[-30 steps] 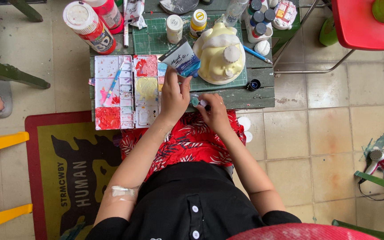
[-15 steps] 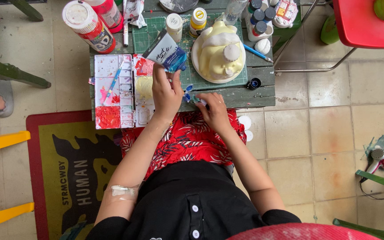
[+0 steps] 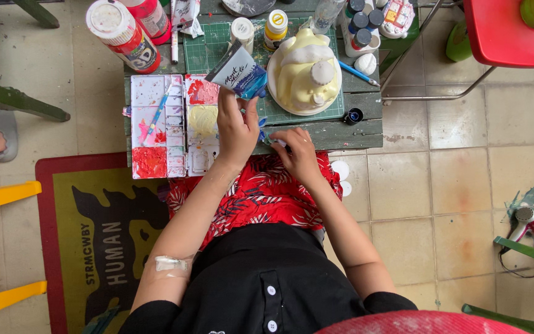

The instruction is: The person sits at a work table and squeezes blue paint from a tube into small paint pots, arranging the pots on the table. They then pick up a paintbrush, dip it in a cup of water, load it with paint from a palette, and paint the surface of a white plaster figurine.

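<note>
A blue-and-white paint tube is gripped by the closed left hand and lifted over the palette. A small cap is pinched by the right hand — at the near table edge.

Our left hand holds a paint tube up over the table's middle; our right hand sits at the near edge. To the left we find the palette filling the tabletop. Ahead, the pale figurine on its plate blocks reach. Bottles and small jars crowd the far edge. We see bare green table only along the right front strip.
</note>
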The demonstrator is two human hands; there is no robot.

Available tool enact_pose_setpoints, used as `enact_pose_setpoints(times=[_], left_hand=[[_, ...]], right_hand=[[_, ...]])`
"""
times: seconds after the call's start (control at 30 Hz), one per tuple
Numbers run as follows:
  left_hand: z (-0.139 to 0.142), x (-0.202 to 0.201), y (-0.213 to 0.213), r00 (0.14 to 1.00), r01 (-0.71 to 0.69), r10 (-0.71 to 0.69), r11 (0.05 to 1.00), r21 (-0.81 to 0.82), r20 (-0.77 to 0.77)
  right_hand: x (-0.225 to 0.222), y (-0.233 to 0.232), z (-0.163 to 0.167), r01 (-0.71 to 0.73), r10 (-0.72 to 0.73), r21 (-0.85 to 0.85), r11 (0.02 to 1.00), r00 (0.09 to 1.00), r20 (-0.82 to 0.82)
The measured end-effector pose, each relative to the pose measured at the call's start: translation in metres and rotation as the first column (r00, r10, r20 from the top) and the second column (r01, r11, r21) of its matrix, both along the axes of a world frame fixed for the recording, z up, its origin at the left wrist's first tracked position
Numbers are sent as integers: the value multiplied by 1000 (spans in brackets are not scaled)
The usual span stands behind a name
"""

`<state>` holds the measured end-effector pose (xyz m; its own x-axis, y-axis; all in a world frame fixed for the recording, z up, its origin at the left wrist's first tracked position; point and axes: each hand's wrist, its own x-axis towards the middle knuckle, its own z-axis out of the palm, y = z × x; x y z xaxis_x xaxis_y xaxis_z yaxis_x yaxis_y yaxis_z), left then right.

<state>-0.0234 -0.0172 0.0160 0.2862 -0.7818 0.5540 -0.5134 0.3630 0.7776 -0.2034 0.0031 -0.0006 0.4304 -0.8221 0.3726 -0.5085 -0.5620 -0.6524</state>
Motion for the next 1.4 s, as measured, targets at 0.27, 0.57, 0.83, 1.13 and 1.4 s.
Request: enact_pose_setpoints(times=[0.27,0.57,0.83,1.13,1.4], left_hand=[[-2,0,5,997,33,-31,999,22,-67],[-17,1,9,998,39,-40,999,27,43],[-26,4,11,994,102,-101,994,36,-32],[-30,6,14,975,188,-177,979,73,-137],[-30,4,12,980,186,-182,981,47,-83]], right_hand=[[1,-1,5,-12,12,-9,1000,1000,10],[1,6,13,-48,10,-229,972,986,-165],[-7,4,17,-81,4,-301,950,969,-247],[-13,4,13,-87,12,-318,944,973,-230],[-15,1,12,-119,37,-331,936,969,-243]])
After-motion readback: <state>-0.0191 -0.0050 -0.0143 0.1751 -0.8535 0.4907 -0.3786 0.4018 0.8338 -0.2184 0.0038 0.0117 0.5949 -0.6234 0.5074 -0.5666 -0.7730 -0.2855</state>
